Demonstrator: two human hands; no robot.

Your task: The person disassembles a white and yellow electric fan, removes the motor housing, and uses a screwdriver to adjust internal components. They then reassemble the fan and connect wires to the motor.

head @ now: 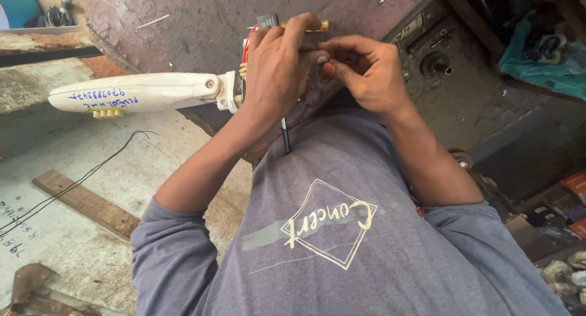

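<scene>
Cream plastic elongated housing w/ blue handwriting, smooth, lies flat across worn, stained maroon metal worktop. Thin black wire on the grey surface below it. Left hand curled shut over the housing's end w/ red wires, gripping yellow-handled screwdriver. Right hand just beside, fingers pinched narrow, touching left hand; what it holds can't tell.

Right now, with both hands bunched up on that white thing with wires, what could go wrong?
The thin red wires run under the left hand, so a tug might pull them loose. The long white plastic part hangs out past the dark worn bench and could tip. The small piece pinched in the right hand grip might slip and drop.
</scene>
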